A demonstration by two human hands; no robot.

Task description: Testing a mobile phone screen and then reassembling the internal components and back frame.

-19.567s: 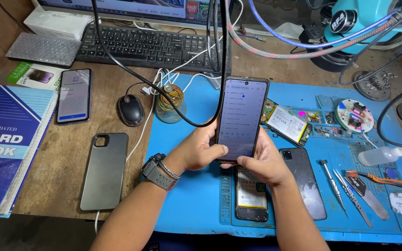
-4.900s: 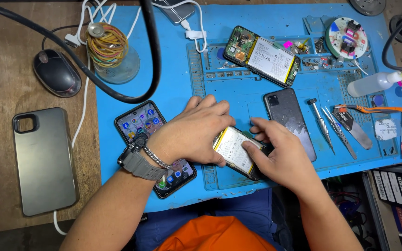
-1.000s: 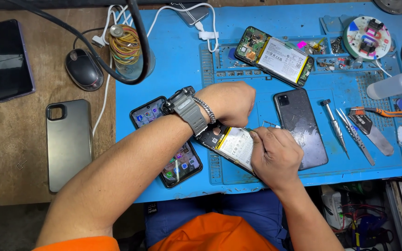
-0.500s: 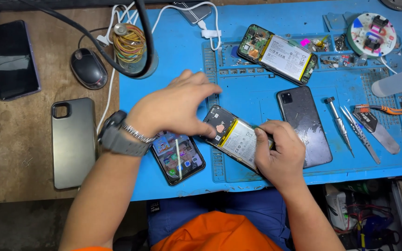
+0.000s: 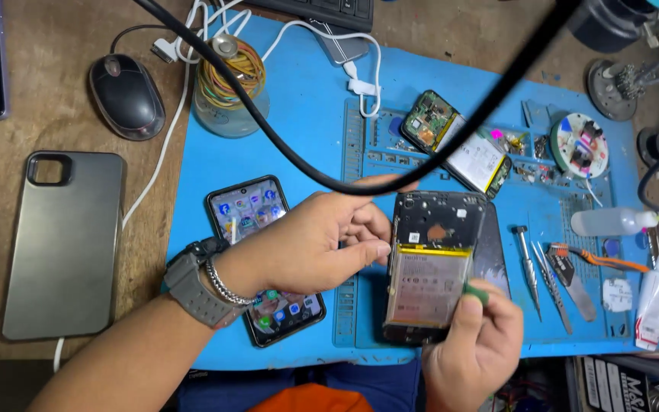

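The opened phone [image 5: 430, 271] is held above the blue mat [image 5: 306, 122], back cover off, with its long axis running nearly straight away from the person — camera end far, charging end near. Its pale battery [image 5: 429, 284] fills the lower half of the shell.

The phone is steadied from 2 sides. The left hand [image 5: 306, 244] is closed on the left long edge, thumb along that edge and fingertips over the upper left corner. The right hand [image 5: 474, 343] comes up from below at the near right corner; a small green pick [image 5: 476, 294] is pinched between its thumb and forefinger and lies against the battery's right edge. Whether the right hand also bears the phone's weight from beneath cannot be told.

The relation that matters is this — the pick sits at the lower right of the battery, so the battery's bulk lies up and to the left of the pinch, along the phone's long axis. The right hand is the nearer to that seam; the left is set as the brace opposite it.

A lit phone [image 5: 257, 252] lies flat on the mat partly under the left wrist, and a second opened phone [image 5: 459, 145] rests farther back. A dark cable [image 5: 299, 156] crosses the view above everything.
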